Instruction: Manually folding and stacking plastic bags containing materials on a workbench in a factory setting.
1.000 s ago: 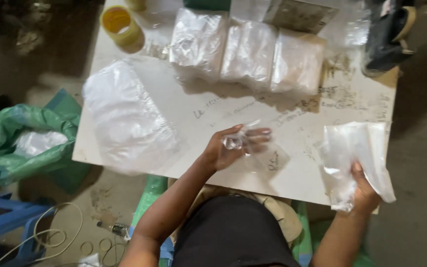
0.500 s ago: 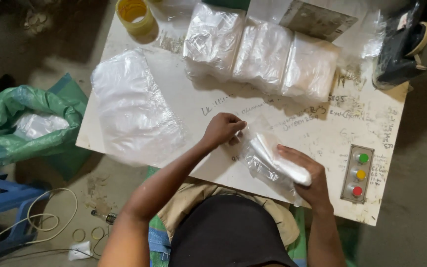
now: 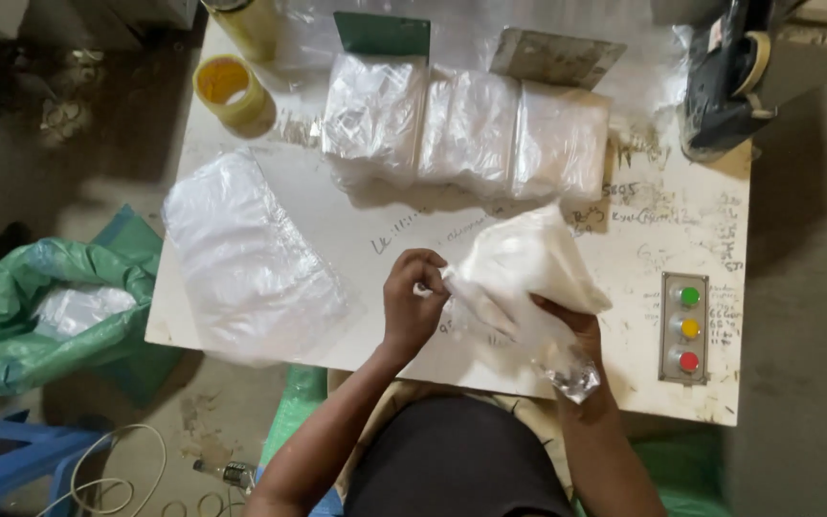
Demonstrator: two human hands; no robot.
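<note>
- Both hands are working near the table's (image 3: 241, 330) front edge: left hand (image 3: 412, 304) is pinching the plastic bag's (image 3: 521, 271) edge, right hand (image 3: 567, 321) is gripping it from below.
- Loose bags (image 3: 246, 258) are lying along the left edge.
- Bag stacks (image 3: 466, 134) are sitting by the back edge, tape roll (image 3: 232, 93) at the back-left corner.

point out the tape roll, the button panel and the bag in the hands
yellow tape roll (image 3: 233, 93), head view, on its upper rim
button panel (image 3: 686, 328), head view, on the middle yellow button
clear plastic bag (image 3: 528, 263), head view, on its bunched middle

held bag (image 3: 528, 263): white, crumpled, table front
flat bags (image 3: 251, 258): clear stack, left
packs (image 3: 466, 134): three clear, rear
green bag (image 3: 40, 306): floor, left
</note>
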